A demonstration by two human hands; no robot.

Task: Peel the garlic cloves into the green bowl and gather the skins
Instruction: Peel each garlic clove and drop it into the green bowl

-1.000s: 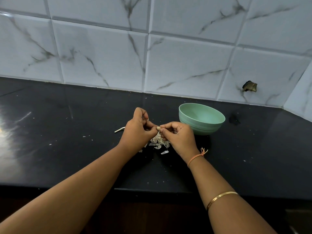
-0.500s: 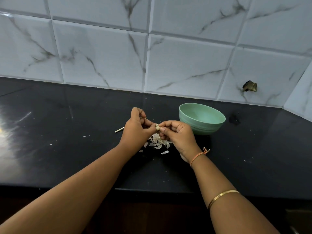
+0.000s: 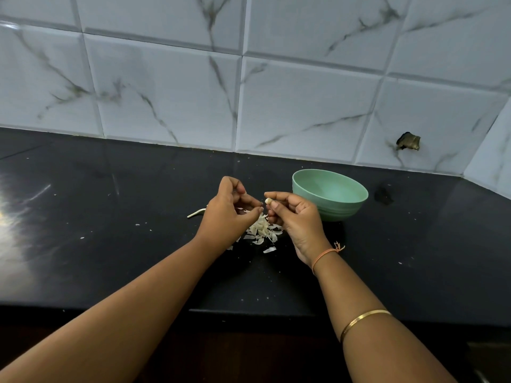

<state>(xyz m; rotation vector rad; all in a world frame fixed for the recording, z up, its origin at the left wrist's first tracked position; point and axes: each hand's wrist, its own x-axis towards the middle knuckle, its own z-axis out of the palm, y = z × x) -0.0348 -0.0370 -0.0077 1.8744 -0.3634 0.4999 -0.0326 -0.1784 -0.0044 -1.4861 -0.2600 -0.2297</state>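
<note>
I had the garlic clove (image 3: 268, 200) pinched in my right hand (image 3: 297, 221), left hand (image 3: 229, 214) loosely curled beside it, and a slack pinch risked dropping it short of the green bowl (image 3: 330, 194).

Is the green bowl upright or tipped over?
Upright. The green bowl stands on its base on the black counter, its opening upward. Whether any cloves lie inside, cannot tell.

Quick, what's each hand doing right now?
Left hand: fingers loosely curled, apart from the clove; whether it pinches a scrap of skin cannot be told.
Right hand: closed on a small pale garlic clove.
</note>
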